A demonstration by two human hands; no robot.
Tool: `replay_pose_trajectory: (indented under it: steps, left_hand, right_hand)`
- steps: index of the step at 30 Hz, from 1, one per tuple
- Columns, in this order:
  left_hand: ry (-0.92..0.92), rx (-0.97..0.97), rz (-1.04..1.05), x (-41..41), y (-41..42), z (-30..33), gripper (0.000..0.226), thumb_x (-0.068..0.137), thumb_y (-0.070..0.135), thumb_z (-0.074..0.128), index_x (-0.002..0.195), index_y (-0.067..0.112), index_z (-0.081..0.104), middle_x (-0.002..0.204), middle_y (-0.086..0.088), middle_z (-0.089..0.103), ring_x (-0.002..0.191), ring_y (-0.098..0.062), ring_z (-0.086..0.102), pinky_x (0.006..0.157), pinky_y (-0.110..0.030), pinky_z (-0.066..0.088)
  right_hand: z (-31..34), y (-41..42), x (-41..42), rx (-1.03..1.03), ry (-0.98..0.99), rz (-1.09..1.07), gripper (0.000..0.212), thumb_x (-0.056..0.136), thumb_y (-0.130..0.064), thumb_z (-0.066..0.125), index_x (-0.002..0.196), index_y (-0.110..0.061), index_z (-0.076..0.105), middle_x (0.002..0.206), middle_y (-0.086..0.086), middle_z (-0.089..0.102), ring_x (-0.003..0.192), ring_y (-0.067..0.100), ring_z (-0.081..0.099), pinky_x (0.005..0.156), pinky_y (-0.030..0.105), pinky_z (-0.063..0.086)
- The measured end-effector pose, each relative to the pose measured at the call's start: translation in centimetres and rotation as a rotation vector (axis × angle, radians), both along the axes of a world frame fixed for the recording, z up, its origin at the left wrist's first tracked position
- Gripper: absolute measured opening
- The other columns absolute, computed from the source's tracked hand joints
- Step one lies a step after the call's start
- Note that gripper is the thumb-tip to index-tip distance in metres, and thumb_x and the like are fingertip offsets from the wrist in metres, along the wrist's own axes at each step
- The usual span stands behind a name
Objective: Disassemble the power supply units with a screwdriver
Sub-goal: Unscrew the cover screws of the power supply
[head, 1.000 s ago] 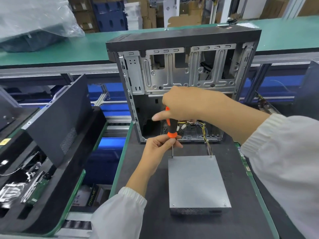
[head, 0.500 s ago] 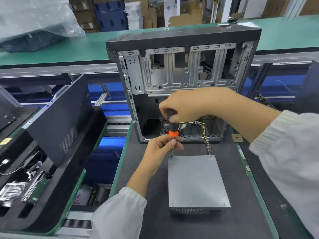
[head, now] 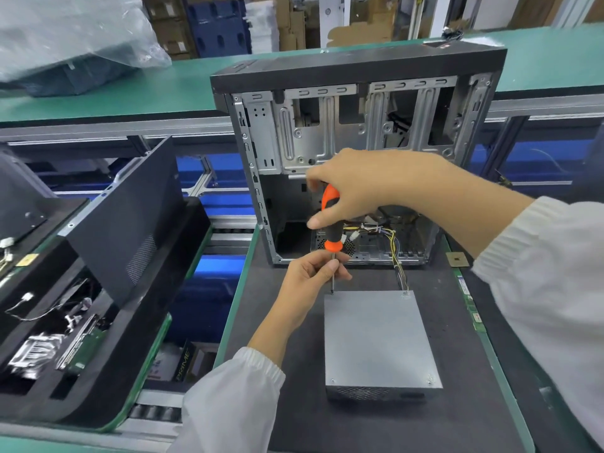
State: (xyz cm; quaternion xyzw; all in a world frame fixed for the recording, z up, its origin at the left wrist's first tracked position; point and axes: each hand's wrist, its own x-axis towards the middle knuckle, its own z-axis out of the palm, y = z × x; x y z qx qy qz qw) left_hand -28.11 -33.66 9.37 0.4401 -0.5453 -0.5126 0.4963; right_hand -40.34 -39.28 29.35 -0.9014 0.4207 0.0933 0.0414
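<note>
The right hand [head: 356,191] grips the screwdriver [head: 331,223] handle, now showing more orange than half a second ago. Left hand [head: 310,282] fingers [head: 331,266] still pinch the shaft, tip at the far left corner of the power supply unit [head: 379,341] lying on the dark surface [head: 294,420] before the open computer case [head: 359,125].
</note>
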Motion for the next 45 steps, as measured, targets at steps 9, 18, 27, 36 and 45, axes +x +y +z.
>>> replay_pose_trajectory:
  steps: [9,18,27,36,45]
  left_hand:
    - [-0.032,-0.006,-0.005,0.0,0.0,0.0,0.02,0.1,0.011,0.052,0.103,0.017,0.071,0.08,0.002,0.073,0.093,-0.024,0.07,0.095,-0.035,0.052]
    - [-0.036,-0.012,-0.015,0.0,-0.2,-0.2,0.019,0.099,0.012,0.054,0.105,0.021,0.07,0.083,-0.003,0.074,0.092,-0.02,0.069,0.091,-0.031,0.053]
    - [-0.022,0.01,-0.016,0.1,-0.3,-0.5,0.017,0.099,0.014,0.055,0.105,0.019,0.07,0.084,-0.005,0.075,0.091,-0.019,0.07,0.089,-0.029,0.053]
    - [-0.02,0.01,-0.019,0.0,-0.2,-0.7,0.02,0.099,0.011,0.054,0.101,0.021,0.071,0.08,-0.001,0.073,0.092,-0.021,0.069,0.093,-0.038,0.051]
    - [-0.01,0.021,-0.05,0.4,-0.2,-0.9,0.019,0.096,0.01,0.058,0.104,0.02,0.072,0.088,-0.004,0.074,0.096,-0.022,0.069,0.091,-0.03,0.053]
  right_hand:
    - [0.1,-0.5,-0.1,0.125,0.035,0.1,0.041,0.081,-0.042,0.069,0.116,-0.033,0.049,0.098,-0.004,0.052,0.087,0.021,0.059,0.072,0.04,0.054]
    - [-0.5,-0.4,-0.4,0.052,0.06,0.097,0.018,0.087,-0.03,0.062,0.104,-0.026,0.055,0.088,-0.004,0.051,0.08,0.021,0.06,0.062,0.033,0.048]
    - [-0.9,-0.4,-0.3,0.056,0.04,0.071,0.014,0.092,-0.031,0.057,0.1,-0.02,0.056,0.092,0.003,0.06,0.08,0.025,0.064,0.066,0.039,0.054]
    - [-1.4,-0.4,0.0,-0.079,-0.032,0.057,0.034,0.092,-0.049,0.053,0.09,-0.015,0.06,0.074,0.003,0.058,0.069,0.024,0.065,0.052,0.03,0.046]
    - [-1.8,-0.3,-0.5,0.058,-0.109,0.043,0.027,0.089,-0.044,0.06,0.09,-0.018,0.06,0.081,0.004,0.067,0.069,0.024,0.069,0.06,0.032,0.055]
